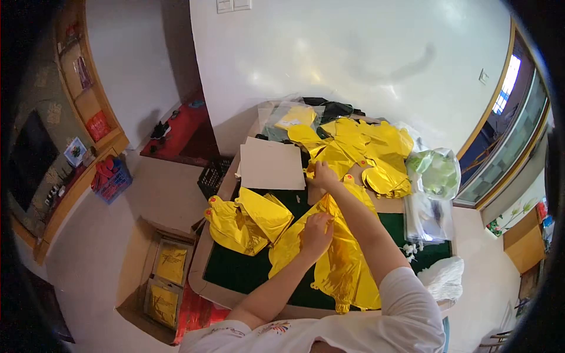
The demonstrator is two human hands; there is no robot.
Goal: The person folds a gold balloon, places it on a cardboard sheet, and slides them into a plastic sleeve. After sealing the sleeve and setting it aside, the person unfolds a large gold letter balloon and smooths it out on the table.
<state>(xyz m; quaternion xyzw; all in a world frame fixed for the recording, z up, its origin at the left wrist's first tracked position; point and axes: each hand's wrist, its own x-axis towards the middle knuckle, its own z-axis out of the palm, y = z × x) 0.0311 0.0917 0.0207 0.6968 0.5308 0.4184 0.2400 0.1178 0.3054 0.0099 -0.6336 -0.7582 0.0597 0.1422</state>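
Note:
Flat gold foil balloons cover much of the green-topped table. My left hand (318, 235) is closed, pinching the upper part of a large gold foil balloon (347, 265) spread in front of me. Farther forward, my right hand (325, 175) has its fingers closed at the edge of the foil; exactly which piece they grip is partly hidden. To the left lies a folded foil balloon (250, 223) with small red spots at its tip. Behind my hands, a heap of gold foil balloons (376, 144) spreads toward the wall.
A cardboard sheet (272, 165) lies at the table's left. Clear plastic bags (432, 217) and a white bag (442, 279) are at the right. On the floor stand an open carton (132, 270) with gold packets, a black crate (215, 176) and a blue basket (112, 179).

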